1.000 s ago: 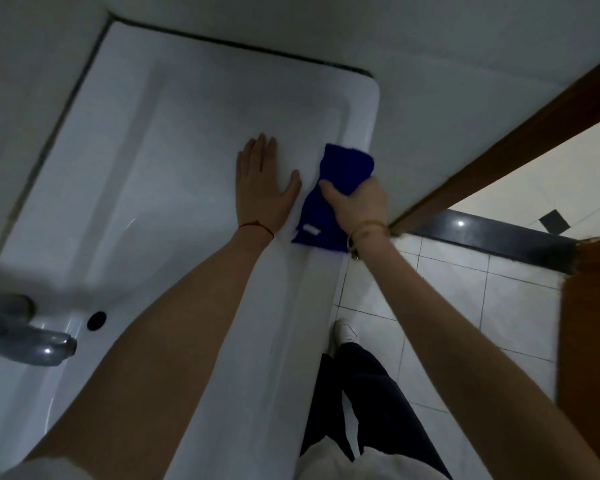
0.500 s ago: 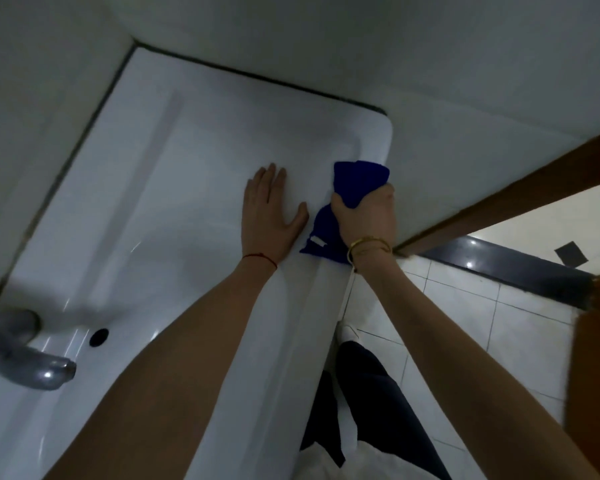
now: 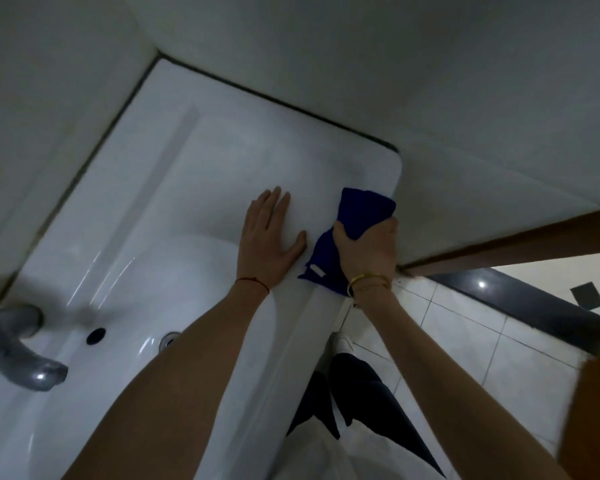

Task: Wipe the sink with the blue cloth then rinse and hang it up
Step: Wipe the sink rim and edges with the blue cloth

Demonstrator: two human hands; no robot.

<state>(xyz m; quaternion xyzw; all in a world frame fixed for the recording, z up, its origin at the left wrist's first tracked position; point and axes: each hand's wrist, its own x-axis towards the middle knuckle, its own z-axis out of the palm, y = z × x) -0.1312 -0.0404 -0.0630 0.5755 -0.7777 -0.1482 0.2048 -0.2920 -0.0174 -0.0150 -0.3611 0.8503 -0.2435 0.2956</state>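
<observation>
White porcelain fills most of the head view: the sink [image 3: 194,188] sits tight in a corner between two pale walls, its flat ledge running out to a rounded corner on the right. The blue cloth [image 3: 361,216] lies bunched on that ledge near the front right corner, one end fanning toward the wall, the other trailing over the front rim with a small white label [image 3: 317,270] showing. The right hand [image 3: 368,252] grips the cloth, fingers curled round its middle, a gold bracelet [image 3: 368,280] on the wrist. The left hand [image 3: 269,237] rests flat on the ledge just beside the cloth, fingers straight and together, thumb spread toward the fabric, holding nothing; a thin red string [image 3: 253,281] circles its wrist. At lower left a grey metal tap [image 3: 18,355] reaches over the basin, with a dark overflow hole [image 3: 96,336] and the drain [image 3: 169,339] near it. To the right lie white floor tiles [image 3: 471,341] and a brown door frame [image 3: 520,242].
</observation>
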